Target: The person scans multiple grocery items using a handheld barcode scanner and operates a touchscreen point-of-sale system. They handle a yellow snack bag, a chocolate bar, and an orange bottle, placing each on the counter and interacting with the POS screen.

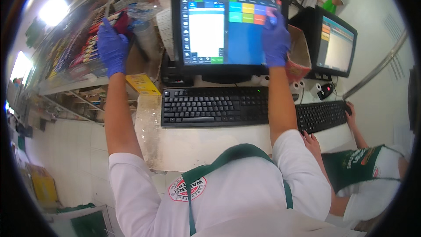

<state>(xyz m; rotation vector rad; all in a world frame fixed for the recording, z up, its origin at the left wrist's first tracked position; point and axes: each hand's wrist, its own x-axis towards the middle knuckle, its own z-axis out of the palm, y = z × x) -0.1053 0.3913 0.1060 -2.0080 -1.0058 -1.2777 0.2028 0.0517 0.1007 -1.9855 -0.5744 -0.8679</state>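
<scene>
My left hand [112, 49], in a blue-violet glove, is raised beside the glass display case [75, 77], near colourful packets [88, 51]. Its index finger points up, apart from the thumb, and nothing shows in its grasp. My right hand [276, 41], gloved alike, is in front of the monitor [243, 47], over the right part of its screen. Its fingers are bent towards coloured tiles [241, 12]; contact with the glass is hard to tell. Below the monitor lies a black keyboard [213, 107], its right end partly hidden by my right forearm.
A yellow box [143, 84] stands left of the keyboard on the white counter [197, 143]. Right of the monitor are a red carton [299, 54] and paper rolls [296, 85]. A co-worker's hands [312, 143] work at a second keyboard [324, 115] before another monitor [335, 46].
</scene>
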